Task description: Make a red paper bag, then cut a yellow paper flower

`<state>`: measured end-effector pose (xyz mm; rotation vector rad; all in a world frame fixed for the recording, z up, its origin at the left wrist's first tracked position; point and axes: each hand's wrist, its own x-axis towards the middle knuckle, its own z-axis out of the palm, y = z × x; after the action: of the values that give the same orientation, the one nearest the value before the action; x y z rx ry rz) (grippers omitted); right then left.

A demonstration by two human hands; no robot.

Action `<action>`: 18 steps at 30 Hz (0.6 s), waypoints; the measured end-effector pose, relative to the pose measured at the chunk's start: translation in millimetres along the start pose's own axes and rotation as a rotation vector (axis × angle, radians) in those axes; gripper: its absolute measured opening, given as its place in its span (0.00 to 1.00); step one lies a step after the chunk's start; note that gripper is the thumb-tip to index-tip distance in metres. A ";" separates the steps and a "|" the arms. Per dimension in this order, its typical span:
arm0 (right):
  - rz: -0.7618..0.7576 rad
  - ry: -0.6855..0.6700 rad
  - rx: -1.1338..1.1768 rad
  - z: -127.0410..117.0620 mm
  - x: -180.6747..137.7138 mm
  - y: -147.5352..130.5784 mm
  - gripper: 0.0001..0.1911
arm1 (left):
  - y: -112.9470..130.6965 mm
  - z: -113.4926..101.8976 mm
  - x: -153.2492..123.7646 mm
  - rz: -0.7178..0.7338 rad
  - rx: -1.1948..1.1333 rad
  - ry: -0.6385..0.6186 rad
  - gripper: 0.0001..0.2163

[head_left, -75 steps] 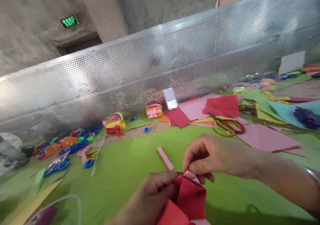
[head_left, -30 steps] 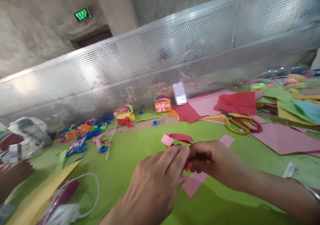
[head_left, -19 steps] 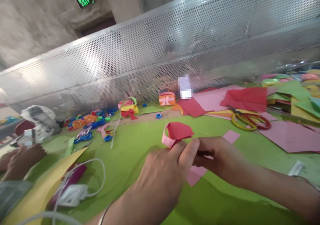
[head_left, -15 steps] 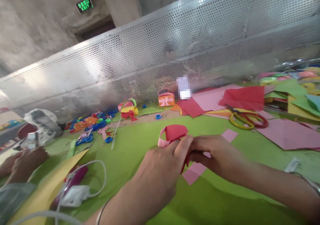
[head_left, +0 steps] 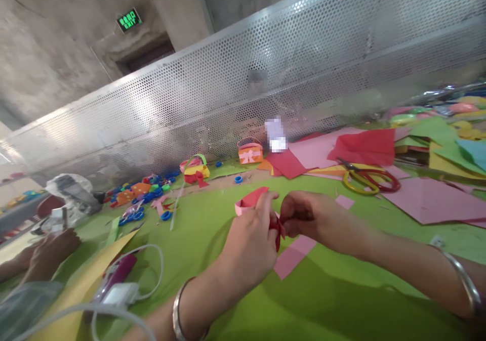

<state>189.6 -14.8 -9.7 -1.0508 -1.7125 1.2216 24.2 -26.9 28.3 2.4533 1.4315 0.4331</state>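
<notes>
My left hand is closed around a small red and pink paper basket, its far end showing beyond the fingers. A red paper bow sticks out on the basket's right side, partly covered by my fingers. My right hand is just right of the bow, thumb and fingers pinched together; whatever they hold is hidden. Below the hands, a pink paper strip lies on the green table.
Scissors with yellow and red handles lie right, by pink paper sheets. Finished paper baskets, one orange and one yellow, stand at the back. A white charger with cable and another person's hands are left.
My right hand has moved slightly apart from my left hand, uncovering the red bow. The left hand has turned, and the basket's far end has shifted left with it.
</notes>
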 end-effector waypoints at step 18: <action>0.094 0.133 0.092 0.4 0.5 -6.5 0.06 | 7.4 9.3 24.6 0.003 -0.011 0.147 0.23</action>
<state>187.9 -15.7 -3.5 -1.1419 -1.5067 1.2482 45.1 -9.6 25.5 2.4600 1.4773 0.6315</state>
